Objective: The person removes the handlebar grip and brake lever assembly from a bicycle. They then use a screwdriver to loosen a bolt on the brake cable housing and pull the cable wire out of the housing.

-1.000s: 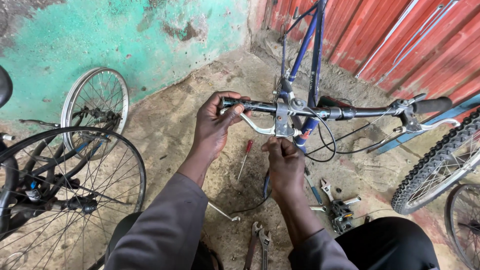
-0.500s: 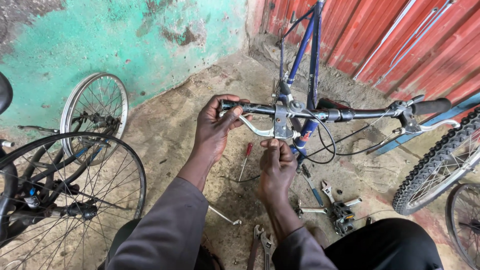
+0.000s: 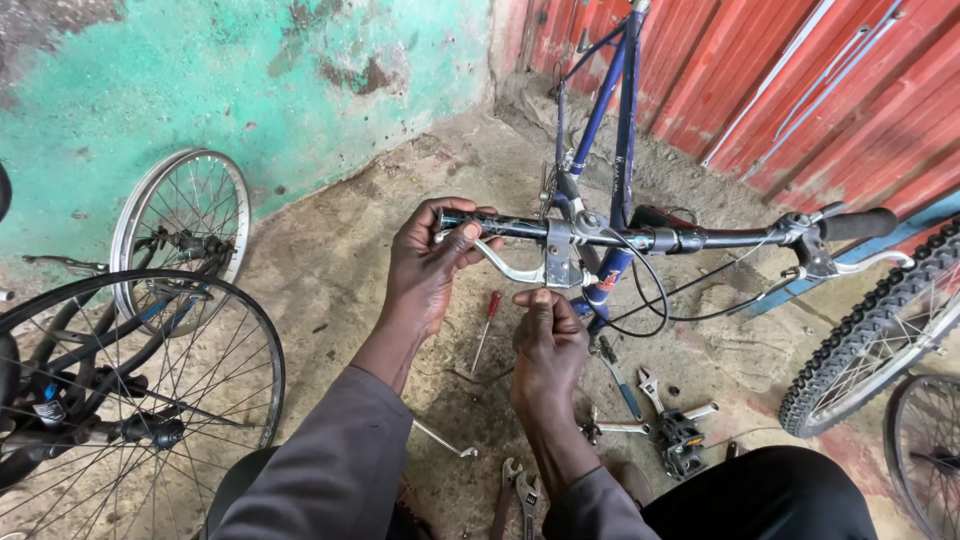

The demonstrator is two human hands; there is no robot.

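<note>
Left hand [image 3: 432,262] grips the handlebar [image 3: 600,236] end; right hand [image 3: 548,345] pinches under the brake lever clamp [image 3: 558,262]. Clamp sits mounted, tightening seems unfinished. Screwdriver [image 3: 487,328] lies at 6 o'clock.

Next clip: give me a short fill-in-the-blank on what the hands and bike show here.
1. The left hand wraps the end of the ____ handlebar.
2. The right hand pinches just below the silver ____ lever.
3. A screwdriver with a ____ handle lies on the ground between the forearms.
4. The bicycle frame is ____.

Missing words: black; brake; red; blue
</note>
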